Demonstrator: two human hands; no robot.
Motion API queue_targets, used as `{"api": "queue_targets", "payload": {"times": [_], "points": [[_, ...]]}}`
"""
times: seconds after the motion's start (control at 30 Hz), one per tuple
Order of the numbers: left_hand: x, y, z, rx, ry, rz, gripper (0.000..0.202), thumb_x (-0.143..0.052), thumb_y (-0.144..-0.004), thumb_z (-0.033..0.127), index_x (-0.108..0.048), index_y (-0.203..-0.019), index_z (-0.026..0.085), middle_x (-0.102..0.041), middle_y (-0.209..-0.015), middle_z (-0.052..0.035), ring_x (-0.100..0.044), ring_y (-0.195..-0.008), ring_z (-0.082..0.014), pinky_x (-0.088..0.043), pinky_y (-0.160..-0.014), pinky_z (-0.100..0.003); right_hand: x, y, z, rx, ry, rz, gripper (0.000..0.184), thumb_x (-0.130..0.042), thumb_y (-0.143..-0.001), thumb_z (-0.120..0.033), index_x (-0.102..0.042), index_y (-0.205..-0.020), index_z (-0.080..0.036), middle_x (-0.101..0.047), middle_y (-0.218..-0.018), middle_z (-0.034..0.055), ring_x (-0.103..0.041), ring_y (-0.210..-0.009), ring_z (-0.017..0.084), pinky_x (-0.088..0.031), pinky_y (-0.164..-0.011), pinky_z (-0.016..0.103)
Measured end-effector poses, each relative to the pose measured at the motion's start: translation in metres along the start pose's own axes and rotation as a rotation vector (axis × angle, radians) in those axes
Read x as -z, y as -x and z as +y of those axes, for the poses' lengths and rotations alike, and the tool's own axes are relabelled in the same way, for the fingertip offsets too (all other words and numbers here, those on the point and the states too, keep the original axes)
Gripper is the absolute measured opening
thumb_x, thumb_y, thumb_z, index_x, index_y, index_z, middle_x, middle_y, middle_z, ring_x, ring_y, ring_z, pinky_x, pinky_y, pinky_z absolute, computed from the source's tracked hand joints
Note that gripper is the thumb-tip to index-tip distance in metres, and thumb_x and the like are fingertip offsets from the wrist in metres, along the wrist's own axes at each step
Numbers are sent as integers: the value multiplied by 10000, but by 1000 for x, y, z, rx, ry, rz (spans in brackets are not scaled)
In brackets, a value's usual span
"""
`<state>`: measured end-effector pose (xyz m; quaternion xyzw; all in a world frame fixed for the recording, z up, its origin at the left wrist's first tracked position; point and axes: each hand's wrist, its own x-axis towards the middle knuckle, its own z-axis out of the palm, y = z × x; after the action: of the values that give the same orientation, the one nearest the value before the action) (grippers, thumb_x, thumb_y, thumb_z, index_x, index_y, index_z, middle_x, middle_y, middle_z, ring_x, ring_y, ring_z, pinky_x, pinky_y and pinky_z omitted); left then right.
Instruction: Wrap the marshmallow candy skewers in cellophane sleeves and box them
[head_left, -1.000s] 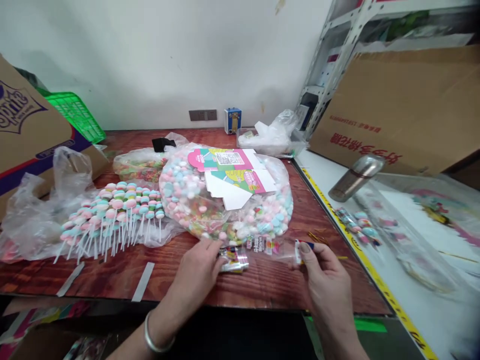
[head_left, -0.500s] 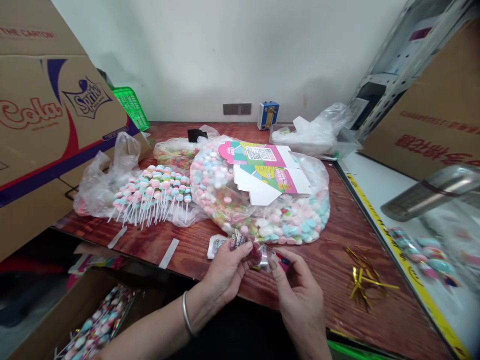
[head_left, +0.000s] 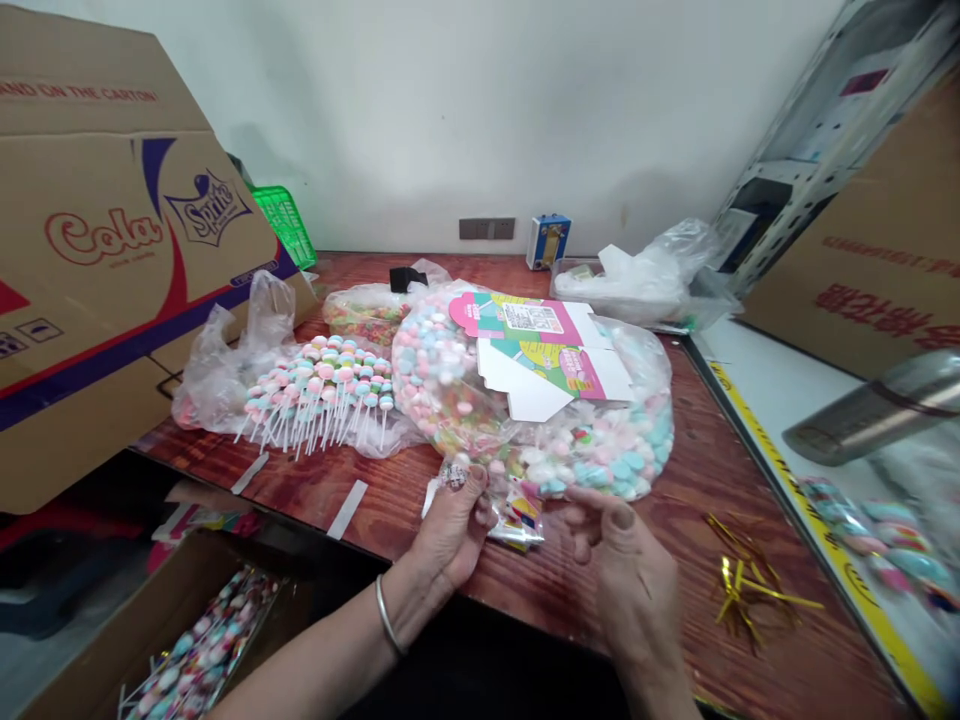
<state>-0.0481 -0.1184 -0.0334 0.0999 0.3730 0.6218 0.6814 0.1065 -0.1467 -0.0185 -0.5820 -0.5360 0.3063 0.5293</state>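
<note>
My left hand (head_left: 450, 532), with a bangle at its wrist, pinches a small clear plastic wrapper (head_left: 523, 512) with colourful print, above the table's front edge. My right hand (head_left: 637, 570) is just right of the wrapper, its fingers apart and slightly blurred, with nothing seen in them. Beyond both hands lies a large clear bag of pastel candies (head_left: 622, 455), with a flattened printed carton (head_left: 555, 345) on top. To the left, a pile of candy lollipops (head_left: 330, 375) on white sticks rests on plastic. Gold twist ties (head_left: 742, 590) are scattered at the right.
A big cardboard box (head_left: 97, 270) stands at the left. Below it, an open box (head_left: 82, 655) holds wrapped lollipops. At the back right is a clear tray (head_left: 577, 283) of plastic bags. A steel flask (head_left: 862, 420) lies on the white surface at the right.
My right hand has let go of the wrapper and moved off to the right, its fingers opening. My left hand keeps hold of the wrapper. The view has shifted slightly left.
</note>
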Motion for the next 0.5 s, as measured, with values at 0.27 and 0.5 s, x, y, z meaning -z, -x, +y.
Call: {"api": "queue_targets", "payload": {"times": [0.27, 0.5], "points": [[2, -2, 4, -13, 97, 16, 468, -896, -549, 293, -510, -771, 148, -492, -580, 82, -400, -466, -14, -348, -449, -130, -20, 16, -9, 428, 157, 32, 245, -482, -935, -314, -628, -1111, -225, -551, -1172, 92, -514, -1131, 244, -378, -1006, 474], [7, 2, 2, -91, -33, -33, 389, -869, -590, 314, -568, -758, 133, -547, -631, 45, -447, -498, -39, -364, -469, -171, -37, 10, 6, 402, 99, -91, 167, -544, -914, -269, -645, -1041, -228, -619, -1066, 52, -596, -986, 177, -491, -858, 295]]}}
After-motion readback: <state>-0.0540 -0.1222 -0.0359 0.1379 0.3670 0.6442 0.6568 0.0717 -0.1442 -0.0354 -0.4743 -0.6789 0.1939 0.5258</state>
